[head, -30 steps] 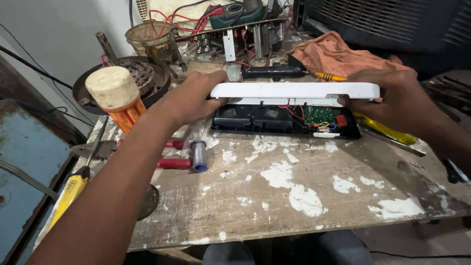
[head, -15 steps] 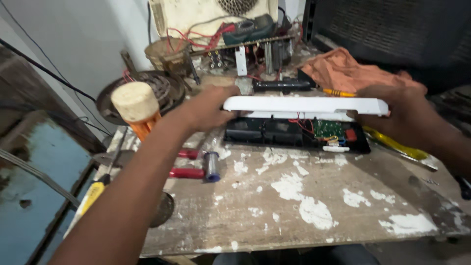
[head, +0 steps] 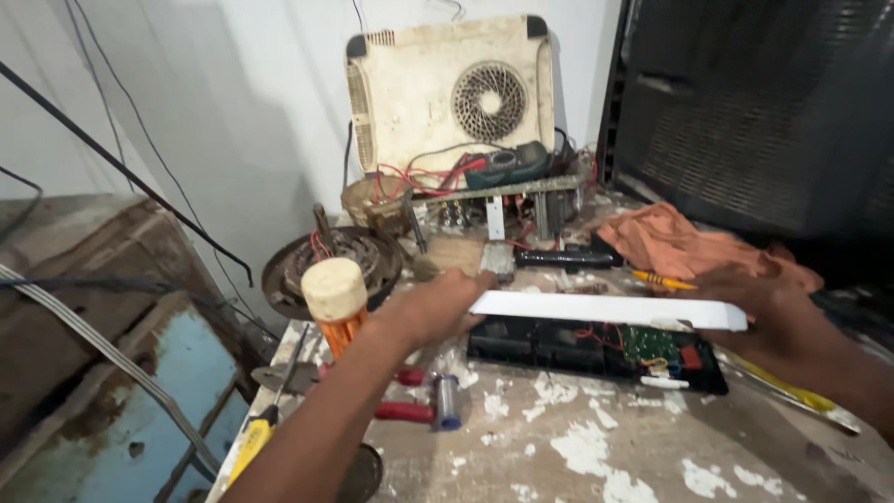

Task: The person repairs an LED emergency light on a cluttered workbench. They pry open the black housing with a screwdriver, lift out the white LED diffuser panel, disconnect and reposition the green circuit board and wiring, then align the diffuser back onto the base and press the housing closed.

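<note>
Head view: both hands (head: 447, 307) (head: 773, 317) grip white cover (head: 605, 309) above black base (head: 596, 349) (orange cloth (head: 680, 242) behind)

Worn wooden workbench (head: 596, 447), paint chipped in white patches. On it: black open device base (head: 568, 349) with green circuit board, orange rag (head: 680, 244), black flashlight (head: 559, 257), red-handled pliers (head: 405, 410), yellow screwdriver (head: 250, 440) at left edge, copper coil disc (head: 307, 265), cream fan-vented casing (head: 447, 93) leaning on the wall at back.

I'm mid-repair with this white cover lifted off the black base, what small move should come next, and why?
Probably move the white cover aside. Both the left hand and the right hand hold it just above the black base, partly hiding the green circuit board.
</note>
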